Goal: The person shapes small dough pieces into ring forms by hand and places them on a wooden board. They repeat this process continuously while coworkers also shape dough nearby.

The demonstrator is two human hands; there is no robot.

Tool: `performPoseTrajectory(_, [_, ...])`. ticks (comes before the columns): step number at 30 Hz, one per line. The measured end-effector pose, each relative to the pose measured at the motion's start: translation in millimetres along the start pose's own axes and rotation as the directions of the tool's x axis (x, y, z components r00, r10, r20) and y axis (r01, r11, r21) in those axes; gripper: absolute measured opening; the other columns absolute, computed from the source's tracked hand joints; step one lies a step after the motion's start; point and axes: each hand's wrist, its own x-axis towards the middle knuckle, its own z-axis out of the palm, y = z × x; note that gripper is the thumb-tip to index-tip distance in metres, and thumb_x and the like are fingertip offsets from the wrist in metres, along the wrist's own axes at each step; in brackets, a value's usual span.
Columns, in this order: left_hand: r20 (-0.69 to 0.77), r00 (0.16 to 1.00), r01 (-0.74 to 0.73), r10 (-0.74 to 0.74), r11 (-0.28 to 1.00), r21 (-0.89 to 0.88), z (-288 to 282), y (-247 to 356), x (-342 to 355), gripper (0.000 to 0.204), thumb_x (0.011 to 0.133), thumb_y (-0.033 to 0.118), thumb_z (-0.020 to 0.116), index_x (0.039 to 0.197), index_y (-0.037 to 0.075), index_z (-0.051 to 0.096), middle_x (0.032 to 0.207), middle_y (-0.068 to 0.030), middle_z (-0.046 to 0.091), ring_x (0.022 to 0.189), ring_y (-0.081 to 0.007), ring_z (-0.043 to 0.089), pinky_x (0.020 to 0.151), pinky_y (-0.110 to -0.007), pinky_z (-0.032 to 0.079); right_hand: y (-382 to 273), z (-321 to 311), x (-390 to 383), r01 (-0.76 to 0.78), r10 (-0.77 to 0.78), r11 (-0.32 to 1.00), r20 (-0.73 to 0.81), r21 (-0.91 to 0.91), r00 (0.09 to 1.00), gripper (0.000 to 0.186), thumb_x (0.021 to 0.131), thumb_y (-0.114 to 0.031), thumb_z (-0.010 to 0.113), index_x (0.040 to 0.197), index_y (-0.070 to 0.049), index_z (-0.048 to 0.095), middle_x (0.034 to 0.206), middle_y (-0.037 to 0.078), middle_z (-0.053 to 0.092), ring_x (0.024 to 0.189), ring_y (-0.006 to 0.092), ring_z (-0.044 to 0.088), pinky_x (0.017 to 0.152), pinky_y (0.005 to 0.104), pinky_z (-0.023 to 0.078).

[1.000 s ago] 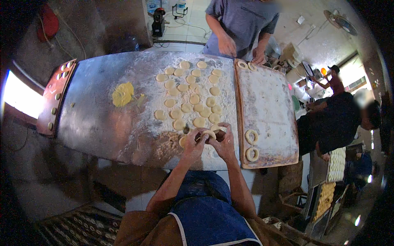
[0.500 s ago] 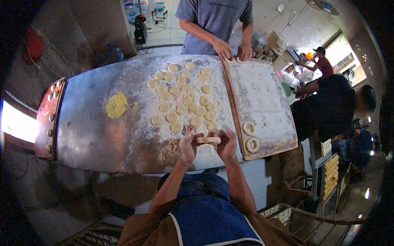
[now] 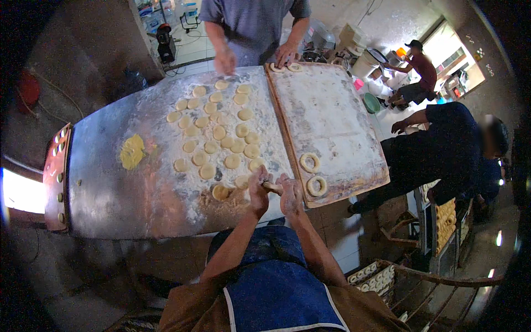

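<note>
My left hand [image 3: 258, 192] and my right hand [image 3: 290, 195] are close together over the table's near edge. Between them they hold a pale piece of dough [image 3: 272, 187], which shows as a short, tilted bar; the fingers partly cover it. Just beyond my left hand lie flat dough rounds, one [image 3: 256, 164] at the fingertips and another [image 3: 241, 181] beside the wrist side. Several more rounds [image 3: 219, 132] are spread over the floured metal table [image 3: 105, 188]. To the right of my hands, two dough rings [image 3: 317, 186] rest on a floured wooden board [image 3: 337, 122].
A yellow smear of fat or dough [image 3: 132, 151] sits on the table's left. Across the table a person [image 3: 251, 33] works at two rings on the board's far edge. Another person in dark clothes [image 3: 442, 149] stands at the right, beside trays of dough rings [image 3: 445, 224].
The whole view has swung, so the table appears further left. My hands have drawn closer together, and the dough between them is now tilted. The opposite person's one hand has left the board.
</note>
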Motion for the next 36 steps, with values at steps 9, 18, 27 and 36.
performPoseTrajectory(9, [-0.075, 0.965, 0.248, -0.252, 0.777, 0.578, 97.4, -23.8, -3.1, 0.035, 0.1, 0.038, 0.044, 0.099, 0.004, 0.052, 0.08, -0.0092, 0.058, 0.073, -0.021, 0.063, 0.064, -0.036, 0.052, 22.0, -101.1, -7.6, 0.003, -0.004, 0.999, 0.022, 0.041, 1.0, 0.044, 0.099, -0.033, 0.042, 0.08, 0.003, 0.06, 0.072, 0.004, 0.055, 0.065, 0.0145, 0.051, 0.059, 0.0342, 0.042])
performPoseTrajectory(18, [-0.202, 0.907, 0.421, -0.369, 0.791, 0.444, 149.2, -99.2, -20.0, 0.039, 0.098, 0.038, 0.046, 0.114, 0.003, 0.054, 0.068, -0.0133, 0.059, 0.061, -0.0274, 0.058, 0.059, -0.036, 0.046, -5.1, -188.5, -11.0, 0.168, -0.195, 0.932, -0.053, -0.322, 0.979, 0.042, 0.095, -0.032, 0.043, 0.066, -0.002, 0.05, 0.059, 0.005, 0.046, 0.057, 0.0169, 0.044, 0.054, 0.0347, 0.035])
performPoseTrajectory(27, [0.0, 0.899, 0.132, -0.438, 0.269, 0.954, 197.8, -113.3, 16.1, 0.022, 0.095, 0.018, 0.049, 0.104, -0.001, 0.052, 0.086, -0.0255, 0.061, 0.081, -0.0415, 0.061, 0.074, -0.049, 0.048, -17.4, -247.4, -2.4, -0.093, 0.038, 0.957, -0.202, -0.274, 0.979, 0.032, 0.077, -0.015, 0.076, 0.1, 0.001, 0.06, 0.086, 0.018, 0.063, 0.082, 0.0328, 0.062, 0.074, 0.0414, 0.049])
performPoseTrajectory(36, [0.253, 0.869, -0.255, -0.425, 0.052, 0.965, 182.5, -125.7, 17.4, 0.022, 0.088, 0.02, 0.062, 0.102, 0.003, 0.059, 0.098, -0.0218, 0.062, 0.09, -0.041, 0.061, 0.077, -0.051, 0.048, -11.3, -253.7, -13.4, -0.161, 0.051, 0.732, -0.182, -0.662, 0.982, 0.07, 0.08, -0.018, 0.074, 0.135, 0.006, 0.039, 0.118, 0.029, 0.057, 0.107, 0.043, 0.058, 0.091, 0.0476, 0.049])
